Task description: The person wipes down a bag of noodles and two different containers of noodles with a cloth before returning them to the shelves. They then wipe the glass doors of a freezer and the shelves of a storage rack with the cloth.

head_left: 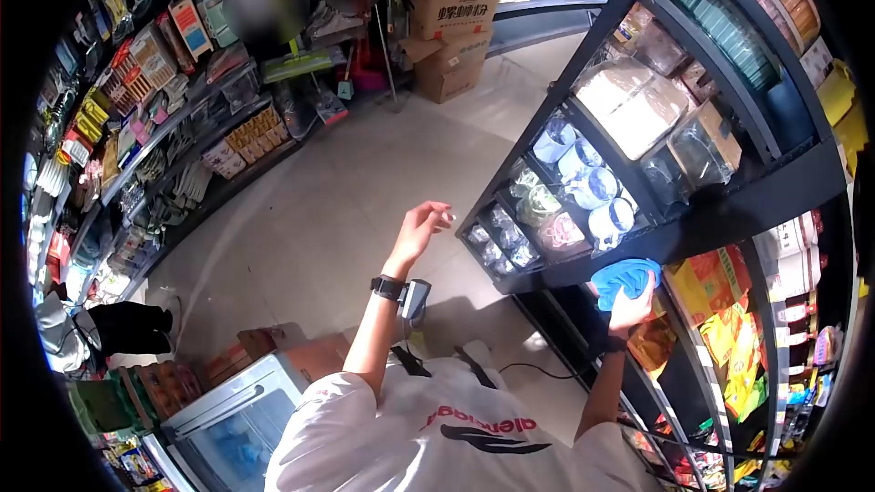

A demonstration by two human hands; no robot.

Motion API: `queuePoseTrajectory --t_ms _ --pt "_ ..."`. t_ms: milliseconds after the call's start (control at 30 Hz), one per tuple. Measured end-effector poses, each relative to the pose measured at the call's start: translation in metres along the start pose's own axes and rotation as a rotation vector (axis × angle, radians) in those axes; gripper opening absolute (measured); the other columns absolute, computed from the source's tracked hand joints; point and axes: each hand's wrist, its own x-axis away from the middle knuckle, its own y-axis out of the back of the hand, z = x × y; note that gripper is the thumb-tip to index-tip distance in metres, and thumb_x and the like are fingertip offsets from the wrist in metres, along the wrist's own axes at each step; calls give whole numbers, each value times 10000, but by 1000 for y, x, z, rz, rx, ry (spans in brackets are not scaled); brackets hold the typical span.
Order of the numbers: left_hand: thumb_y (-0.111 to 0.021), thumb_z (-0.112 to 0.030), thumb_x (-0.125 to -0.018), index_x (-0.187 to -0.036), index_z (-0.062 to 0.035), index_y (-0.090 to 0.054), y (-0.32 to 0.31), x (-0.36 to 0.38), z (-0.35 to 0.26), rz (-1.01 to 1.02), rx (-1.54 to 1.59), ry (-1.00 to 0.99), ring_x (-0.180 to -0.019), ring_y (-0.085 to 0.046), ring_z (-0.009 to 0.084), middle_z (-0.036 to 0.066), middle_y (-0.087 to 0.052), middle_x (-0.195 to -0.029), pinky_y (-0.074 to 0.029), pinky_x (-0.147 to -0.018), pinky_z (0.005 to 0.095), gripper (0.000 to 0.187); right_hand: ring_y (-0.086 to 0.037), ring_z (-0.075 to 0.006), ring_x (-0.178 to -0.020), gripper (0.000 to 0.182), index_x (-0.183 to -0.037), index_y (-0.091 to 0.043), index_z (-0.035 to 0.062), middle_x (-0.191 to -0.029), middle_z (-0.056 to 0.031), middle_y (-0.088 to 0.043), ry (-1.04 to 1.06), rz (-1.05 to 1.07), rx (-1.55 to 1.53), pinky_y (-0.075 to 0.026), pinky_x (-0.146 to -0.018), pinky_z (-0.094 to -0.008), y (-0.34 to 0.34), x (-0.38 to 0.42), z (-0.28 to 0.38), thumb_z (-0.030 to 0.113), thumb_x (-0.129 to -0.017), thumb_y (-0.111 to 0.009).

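My right hand point(629, 308) holds a blue cloth point(623, 281) against the dark end edge of the shelf unit point(674, 239) on the right. The cloth is bunched under the fingers. Out in front of my body, over the floor, my left hand point(426, 230) has its fingers curled together, with a small whitish thing point(448, 216) at the fingertips that is too small to name. Above the cloth, blue-and-white cups point(609, 218) and wrapped goods stand in the shelf's compartments. Colourful packets point(736, 337) lie on the shelves beside my right hand.
Two stacked cardboard boxes point(453, 32) stand at the back. Shelves of household goods point(137, 164) line the left side. A glass-topped freezer point(241, 419) is at the lower left, near a person's dark-clothed legs point(135, 328). A cable point(545, 367) runs to the right shelf.
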Motion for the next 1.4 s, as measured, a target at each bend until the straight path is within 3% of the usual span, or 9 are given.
queuePoseTrajectory --t_ms 233,433,733,1033,1167,1300,1333,1367,1400 --pt "-477 -231 -1101 -1199 -51 -664 21 25 38 -45 -1 132 -975 -708 162 56 -733 -1064 -534 -876 306 277 -608 -443 -1263 653 -1392 -610 52 -1369 -227 -644 115 49 -64 -467 -1115 -474 2 4 -37 68 -754 -748" --pt "-493 -278 -1103 -1209 -54 -665 23 34 60 -8 21 129 -973 -717 176 74 -739 -1084 -544 -863 306 302 -606 -405 -1272 767 -1397 -621 105 -1369 -195 -645 199 140 43 -483 -1100 -458 29 0 -70 88 -649 -789" --pt "-468 -267 -1102 -1221 -11 -662 -23 31 82 51 22 194 -976 -712 201 118 -745 -1060 -548 -868 343 343 -671 -459 -1076 655 -1391 -598 179 -1272 -177 -689 2 49 343 -563 -909 -516 92 15 -118 136 -745 -697" --pt "-443 -213 -1091 -1213 4 -670 -84 24 75 173 -20 202 -971 -707 208 123 -743 -1049 -548 -875 342 336 -657 -409 -1171 699 -1397 -595 100 -1273 -182 -696 -130 40 348 -539 -992 -479 75 21 -108 181 -718 -742" --pt "-518 -160 -1080 -1212 26 -668 -156 -3 68 303 28 -18 -963 -690 176 99 -736 -1022 -548 -880 328 272 -683 -403 -1121 795 -1427 -570 135 -1335 -170 -670 -131 75 282 -557 -960 -492 38 18 -88 174 -668 -805" --pt "-684 -173 -981 -1269 -40 -657 -268 10 -56 370 -344 -363 -938 -686 161 90 -730 -1089 -548 -819 322 319 -715 -383 -1016 807 -1392 -618 183 -1343 -169 -668 -23 55 39 -598 -847 -468 16 12 -67 218 -617 -842" --pt "-722 -203 -950 -1283 -46 -647 -296 15 -81 310 -378 -603 -968 -688 219 123 -707 -1152 -553 -845 366 376 -719 -386 -990 775 -1378 -629 200 -1341 -173 -668 -41 102 130 -607 -804 -467 15 10 -63 229 -630 -832" --pt "-766 -225 -905 -1295 -37 -636 -323 24 -107 308 -395 -526 -1077 -674 294 147 -684 -1204 -524 -961 417 452 -717 -393 -984 745 -1366 -632 201 -1325 -165 -675 -59 141 66 -606 -802 -484 17 8 -64 224 -647 -825" --pt "-779 -220 -888 -1348 -29 -596 -349 21 -120 274 -420 -716 -1159 -632 329 166 -647 -1273 -497 -1014 438 531 -714 -390 -992 732 -1360 -634 200 -1317 -156 -679 -33 116 27 -603 -808 -480 20 5 -67 218 -652 -820"
